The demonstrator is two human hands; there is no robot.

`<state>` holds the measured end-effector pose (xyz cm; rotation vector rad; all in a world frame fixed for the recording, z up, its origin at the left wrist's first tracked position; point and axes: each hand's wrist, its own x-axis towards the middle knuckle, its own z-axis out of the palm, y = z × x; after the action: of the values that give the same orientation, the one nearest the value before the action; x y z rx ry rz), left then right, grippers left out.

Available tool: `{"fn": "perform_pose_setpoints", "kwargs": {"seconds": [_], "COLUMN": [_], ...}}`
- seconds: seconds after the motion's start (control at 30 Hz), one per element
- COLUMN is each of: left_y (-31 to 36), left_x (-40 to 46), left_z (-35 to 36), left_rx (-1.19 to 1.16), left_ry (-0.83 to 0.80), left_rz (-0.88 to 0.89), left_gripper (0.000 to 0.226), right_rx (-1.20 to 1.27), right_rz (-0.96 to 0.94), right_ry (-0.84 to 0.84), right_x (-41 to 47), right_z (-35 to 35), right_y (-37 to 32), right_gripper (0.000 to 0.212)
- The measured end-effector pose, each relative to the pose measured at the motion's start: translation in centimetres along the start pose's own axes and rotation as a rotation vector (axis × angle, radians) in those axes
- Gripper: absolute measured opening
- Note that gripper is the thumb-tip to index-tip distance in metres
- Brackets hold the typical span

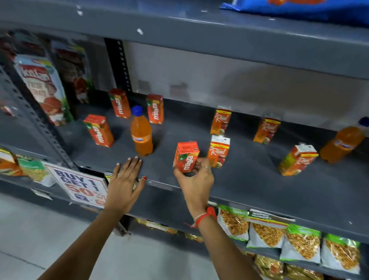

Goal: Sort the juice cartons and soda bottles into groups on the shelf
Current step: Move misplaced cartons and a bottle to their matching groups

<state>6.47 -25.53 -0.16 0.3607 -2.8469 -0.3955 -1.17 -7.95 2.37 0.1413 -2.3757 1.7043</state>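
Observation:
My right hand [194, 181] grips an orange Maaza carton [186, 156] near the front of the grey shelf [253, 186]. My left hand [126, 179] lies flat and open on the shelf's front edge, just below an orange soda bottle [141, 133] with a blue cap. Three more Maaza cartons stand at the left [99, 130], [119, 103], [155, 109]. Several Real juice cartons stand to the right [218, 151], [220, 120], [266, 131], [297, 159]. A second soda bottle [344, 141] stands at the far right.
Large juice cartons [43, 89] fill the bay to the left, behind a perforated upright [34, 113]. A "Buy 1 Get 1" sign [79, 185] hangs on the shelf edge. Snack bags [301, 244] sit on the shelf below, blue bags [324, 7] above.

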Motion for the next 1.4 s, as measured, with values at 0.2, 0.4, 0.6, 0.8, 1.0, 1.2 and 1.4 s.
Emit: {"fn": "perform_pose_setpoints", "kwargs": {"seconds": [0.2,0.4,0.6,0.8,1.0,1.2,1.4], "left_y": [-5.0,-6.9,-7.2,-7.3,-7.4,-7.3,-5.3], "left_x": [1.2,1.5,1.5,1.6,1.5,1.3,1.1], "left_z": [-0.8,-1.1,-0.4,-0.2,-0.3,-0.6,-0.6], "left_rx": [0.001,-0.002,-0.05,-0.049,-0.06,-0.051,-0.05], "left_ry": [-0.006,-0.007,0.03,0.041,0.039,0.021,0.037], "left_rz": [0.034,0.105,0.109,0.128,0.135,0.123,0.057], "left_gripper": [0.071,0.065,0.057,0.055,0.054,0.061,0.072], "right_rx": [-0.005,-0.005,0.037,0.116,0.156,0.188,0.176], "right_rz": [0.019,0.046,0.006,-0.111,-0.039,-0.041,-0.035], "right_ry": [0.07,0.149,0.183,0.029,-0.267,-0.213,-0.088], "right_x": [3.2,4.9,3.3,1.1,1.6,0.5,-1.5], "right_z": [6.4,8.8,9.0,10.2,12.4,10.4,4.6], "right_y": [-1.8,-1.4,-1.4,-3.0,-4.8,-3.9,-1.2], "right_gripper": [0.042,0.041,0.067,0.058,0.07,0.057,0.057]}}
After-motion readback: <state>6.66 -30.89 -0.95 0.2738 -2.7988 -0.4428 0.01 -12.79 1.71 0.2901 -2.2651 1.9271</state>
